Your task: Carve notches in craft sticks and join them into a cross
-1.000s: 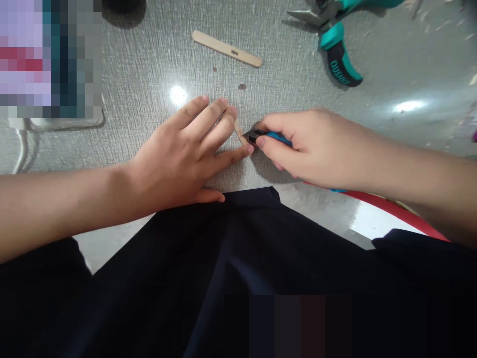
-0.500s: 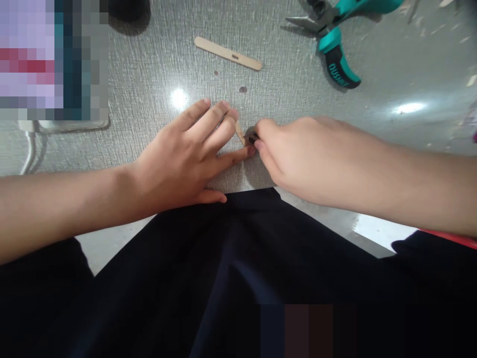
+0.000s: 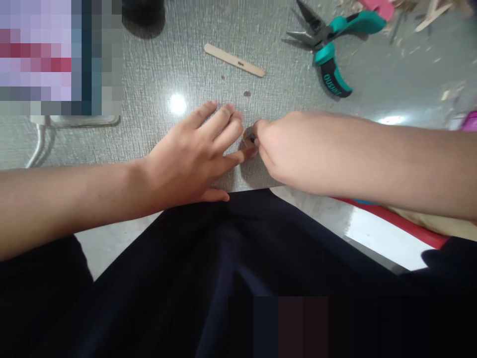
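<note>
My left hand (image 3: 197,149) lies flat on the grey table (image 3: 175,69), fingers spread and pointing right. Under its fingertips is a thin wooden stick (image 3: 244,134), mostly hidden, showing only a short pale bit. My right hand (image 3: 285,144) is closed in a pinch on a small dark metal blade (image 3: 251,140), whose tip meets the stick beside my left index finger. Most of the blade is covered by the fingers. Beyond the hands rests a whole craft stick (image 3: 234,60) with a small dark mark cut or drawn on it.
Teal-and-black pliers (image 3: 320,42) lie with jaws apart at the upper right. Wood scraps (image 3: 434,15) and a pink object (image 3: 378,7) are behind them. A dark round object (image 3: 143,15) stands at the top left, near a white cable (image 3: 34,146). The table's front edge borders my lap.
The view has shifted slightly, bringing more of the pliers and scraps into sight. My right hand has tilted a little around the blade, and less of the stick shows. My left hand stays pressed down.
</note>
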`<action>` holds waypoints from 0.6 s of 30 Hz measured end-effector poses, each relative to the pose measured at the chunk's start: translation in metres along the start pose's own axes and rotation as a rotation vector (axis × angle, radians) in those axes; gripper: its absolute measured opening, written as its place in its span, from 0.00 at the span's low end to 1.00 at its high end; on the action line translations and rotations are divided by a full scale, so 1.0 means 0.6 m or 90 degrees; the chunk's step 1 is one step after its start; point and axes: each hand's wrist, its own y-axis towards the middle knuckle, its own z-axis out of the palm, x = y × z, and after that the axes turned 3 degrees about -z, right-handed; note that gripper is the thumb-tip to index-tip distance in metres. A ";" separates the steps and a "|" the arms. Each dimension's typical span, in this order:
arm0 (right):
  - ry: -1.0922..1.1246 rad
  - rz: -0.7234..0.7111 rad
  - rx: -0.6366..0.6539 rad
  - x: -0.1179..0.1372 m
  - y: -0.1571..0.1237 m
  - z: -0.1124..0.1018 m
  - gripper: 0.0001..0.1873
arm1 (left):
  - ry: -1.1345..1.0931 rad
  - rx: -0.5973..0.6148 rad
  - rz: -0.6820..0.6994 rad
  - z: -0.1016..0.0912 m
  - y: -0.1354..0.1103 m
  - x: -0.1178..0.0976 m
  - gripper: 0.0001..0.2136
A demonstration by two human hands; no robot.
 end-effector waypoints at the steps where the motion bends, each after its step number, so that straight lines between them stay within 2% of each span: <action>1: 0.017 -0.021 -0.021 -0.010 0.003 0.004 0.10 | -0.002 0.008 0.006 -0.002 0.000 0.001 0.42; 4: 0.115 -0.070 -0.085 -0.044 0.015 0.016 0.17 | -0.004 0.018 0.009 -0.006 -0.004 0.005 0.42; 8: 0.351 -0.112 0.003 -0.081 0.035 0.030 0.21 | 0.006 0.024 -0.004 -0.004 -0.010 0.008 0.42; 10: 0.417 -0.141 0.025 -0.093 0.046 0.036 0.22 | 0.008 0.033 -0.002 -0.004 -0.011 0.008 0.40; 14: 0.450 -0.189 0.057 -0.106 0.062 0.041 0.24 | 0.037 0.053 0.010 -0.013 -0.004 0.005 0.39; 18: 0.460 -0.209 0.068 -0.109 0.043 0.028 0.25 | 0.093 0.077 0.031 -0.025 0.001 0.001 0.41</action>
